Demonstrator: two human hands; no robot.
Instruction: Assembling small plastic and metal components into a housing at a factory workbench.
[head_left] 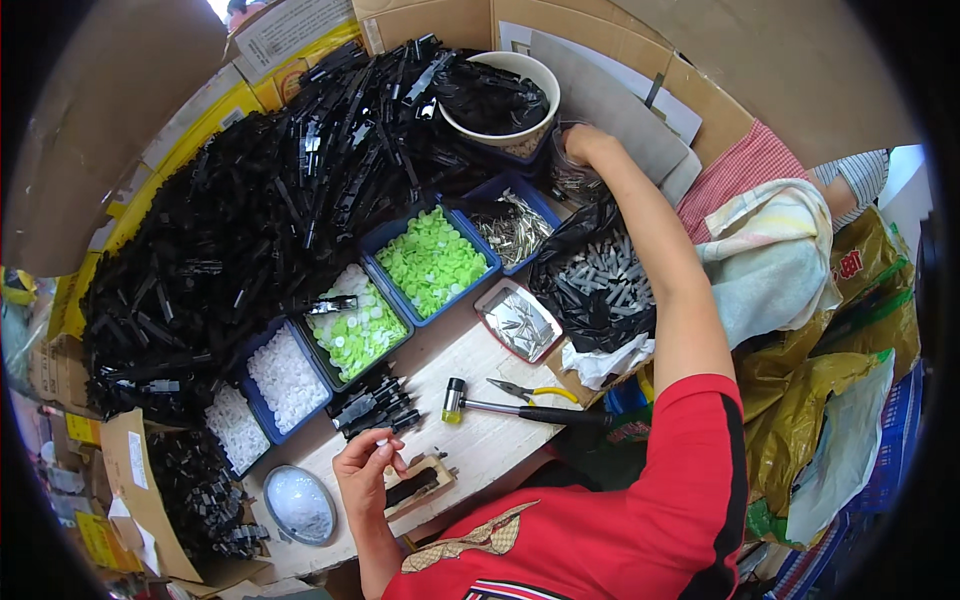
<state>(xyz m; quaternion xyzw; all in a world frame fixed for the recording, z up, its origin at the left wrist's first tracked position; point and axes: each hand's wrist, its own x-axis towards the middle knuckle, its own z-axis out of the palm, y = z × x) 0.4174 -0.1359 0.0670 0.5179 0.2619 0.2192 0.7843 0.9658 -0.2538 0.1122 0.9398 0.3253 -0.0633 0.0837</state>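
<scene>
My left hand [362, 470] is over the near edge of the workbench, thumb and finger pinched on a small white piece [382, 442]. Beside it lies a wooden block [436, 480] with a black part set in it. My right hand [590, 146] reaches to the far side, at a clear plastic bag or tub [577, 180]; its fingers are hidden there. A mallet [540, 412] with a black-and-yellow head and yellow-handled pliers [530, 392] lie on the bench. Several slim black parts [378, 402] rest just beyond my left hand.
A big heap of black plastic parts [230, 230] fills the back left. Blue bins hold green caps [430, 262], white pieces [288, 378] and metal pins [515, 228]. Grey plugs [605, 272] sit in a black bag. A white bowl [548, 75] stands behind; a round dish [300, 505] is near left.
</scene>
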